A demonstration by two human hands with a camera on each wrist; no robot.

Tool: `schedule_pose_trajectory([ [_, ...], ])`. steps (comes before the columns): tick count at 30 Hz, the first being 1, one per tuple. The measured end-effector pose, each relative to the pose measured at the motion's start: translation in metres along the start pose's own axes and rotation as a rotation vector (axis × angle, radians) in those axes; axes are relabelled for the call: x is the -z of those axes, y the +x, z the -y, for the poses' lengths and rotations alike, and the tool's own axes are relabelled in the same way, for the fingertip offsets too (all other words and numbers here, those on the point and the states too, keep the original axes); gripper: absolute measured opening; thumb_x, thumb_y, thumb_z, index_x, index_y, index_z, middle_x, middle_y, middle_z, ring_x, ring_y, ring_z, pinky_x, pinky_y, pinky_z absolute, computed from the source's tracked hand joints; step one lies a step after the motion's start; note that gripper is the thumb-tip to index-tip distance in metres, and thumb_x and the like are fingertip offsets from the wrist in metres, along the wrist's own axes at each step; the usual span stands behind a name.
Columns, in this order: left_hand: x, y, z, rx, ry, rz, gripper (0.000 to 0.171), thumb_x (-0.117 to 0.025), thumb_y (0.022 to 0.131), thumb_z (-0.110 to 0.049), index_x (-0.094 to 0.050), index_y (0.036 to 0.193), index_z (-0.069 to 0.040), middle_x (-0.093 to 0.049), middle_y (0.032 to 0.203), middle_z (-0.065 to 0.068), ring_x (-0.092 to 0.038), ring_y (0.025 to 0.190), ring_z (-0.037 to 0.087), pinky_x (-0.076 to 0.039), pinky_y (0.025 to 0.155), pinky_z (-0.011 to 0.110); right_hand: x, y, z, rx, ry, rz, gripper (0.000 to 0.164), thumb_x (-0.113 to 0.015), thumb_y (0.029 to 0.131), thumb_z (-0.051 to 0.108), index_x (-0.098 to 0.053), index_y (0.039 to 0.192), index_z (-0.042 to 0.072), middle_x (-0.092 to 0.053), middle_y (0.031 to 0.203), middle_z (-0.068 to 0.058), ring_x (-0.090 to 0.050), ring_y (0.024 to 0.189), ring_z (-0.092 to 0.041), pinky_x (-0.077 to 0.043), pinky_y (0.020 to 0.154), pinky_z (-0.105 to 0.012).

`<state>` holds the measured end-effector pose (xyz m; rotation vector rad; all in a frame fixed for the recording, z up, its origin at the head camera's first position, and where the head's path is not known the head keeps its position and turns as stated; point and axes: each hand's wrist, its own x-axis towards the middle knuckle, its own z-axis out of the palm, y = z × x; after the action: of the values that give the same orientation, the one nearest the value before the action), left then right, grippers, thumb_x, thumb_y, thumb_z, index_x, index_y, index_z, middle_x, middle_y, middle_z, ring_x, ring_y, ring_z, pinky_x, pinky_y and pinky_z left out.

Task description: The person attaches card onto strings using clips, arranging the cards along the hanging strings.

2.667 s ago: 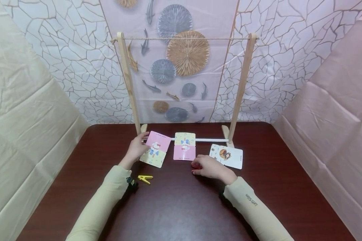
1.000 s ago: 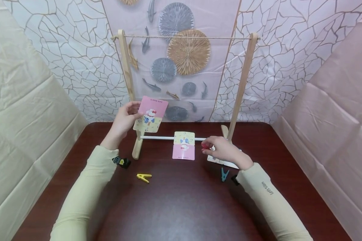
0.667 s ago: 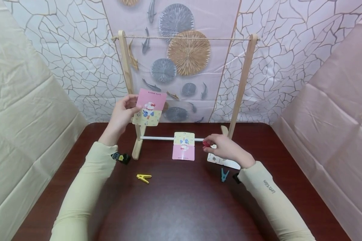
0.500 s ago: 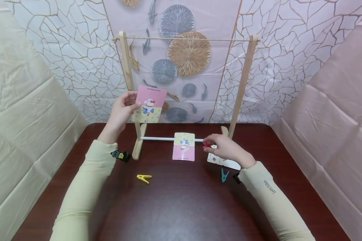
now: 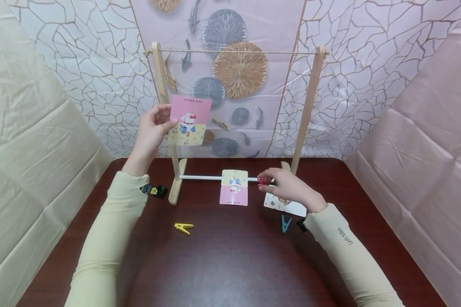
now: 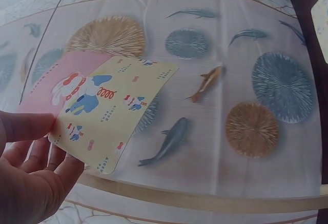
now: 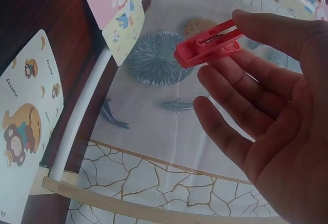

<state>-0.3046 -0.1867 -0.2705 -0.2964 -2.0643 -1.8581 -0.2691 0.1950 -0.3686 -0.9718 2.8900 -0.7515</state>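
Note:
My left hand (image 5: pixel 149 132) pinches a pink and yellow cartoon card (image 5: pixel 189 121) at its left edge, thumb in front. It is raised by the left post of a wooden frame (image 5: pixel 162 81), below the rope (image 5: pixel 234 51). In the left wrist view the thumb lies on the face of the card (image 6: pixel 102 106). Between thumb and fingers my right hand (image 5: pixel 286 187) pinches a red clothespin (image 7: pixel 210 44), held over the white rod. Below that hand a white monkey card (image 5: pixel 286 207) lies partly hidden. A second pink and yellow card (image 5: pixel 234 194) lies across the rod.
On the dark table (image 5: pixel 215 264) a yellow clothespin (image 5: pixel 183 228) lies at the left and a teal clothespin (image 5: pixel 286 224) at the right. A white rod (image 5: pixel 201 177) joins the frame's feet. Patterned cloth (image 5: pixel 369 85) hangs behind.
My left hand has lifted the card off the table and up along the left post. The right hand has picked up the red clothespin and shifted right, uncovering the teal one; lately it barely moves.

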Motion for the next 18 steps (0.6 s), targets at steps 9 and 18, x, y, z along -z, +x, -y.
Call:
schedule_pose_trajectory([
  [9,0.001,0.004,-0.015,-0.032,-0.101,-0.042,0.037,-0.064,0.096,0.0,-0.06,0.132,-0.006,-0.064,0.12,0.007,-0.059,0.107,0.019,-0.052,0.09,0.033,0.007,-0.001,0.002,0.005,-0.011,-0.015,0.034,-0.075,0.092,0.02,-0.069,0.121,0.002,-0.071,0.105,-0.005,-0.064,0.097,-0.019,-0.056,0.087,-0.041],
  [18,0.0,0.009,-0.027,-0.072,-0.2,-0.063,0.037,-0.065,0.094,0.003,-0.062,0.129,-0.007,-0.067,0.116,0.007,-0.062,0.104,0.02,-0.056,0.083,0.028,0.013,-0.004,0.006,0.064,-0.043,-0.04,0.031,-0.075,0.093,0.021,-0.07,0.118,0.002,-0.073,0.103,-0.003,-0.066,0.097,-0.019,-0.04,0.098,-0.049],
])
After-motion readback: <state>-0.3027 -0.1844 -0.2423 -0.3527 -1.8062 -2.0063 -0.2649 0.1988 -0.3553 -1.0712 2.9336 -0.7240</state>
